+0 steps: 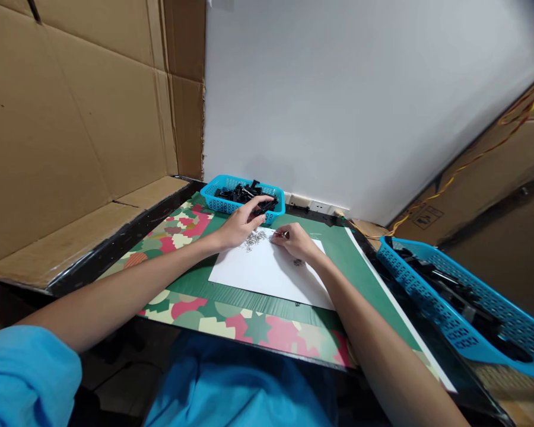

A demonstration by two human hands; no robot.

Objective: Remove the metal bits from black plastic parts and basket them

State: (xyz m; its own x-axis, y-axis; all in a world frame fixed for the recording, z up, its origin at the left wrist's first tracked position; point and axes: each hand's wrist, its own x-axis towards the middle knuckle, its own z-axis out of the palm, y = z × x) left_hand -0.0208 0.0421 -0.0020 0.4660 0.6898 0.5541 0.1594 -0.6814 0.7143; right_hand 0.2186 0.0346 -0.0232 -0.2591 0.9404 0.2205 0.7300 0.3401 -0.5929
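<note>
My left hand (242, 223) reaches to the near rim of a small blue basket (218, 201) of black plastic parts, its fingers closed around a black part (263, 207) there. My right hand (293, 240) rests on a white sheet of paper (267, 276), fingertips pinched on a tiny metal piece (279, 235). A heap of small metal pieces (253, 239) lies on the sheet between both hands. A few more metal pieces (298, 262) lie beside my right wrist.
The sheet lies on a green mat (338, 237) over a patterned table cover (182, 228). A larger blue basket (449, 308) with black parts stands at the right. Cardboard walls (71, 118) close the left side; a grey wall (360, 107) stands behind.
</note>
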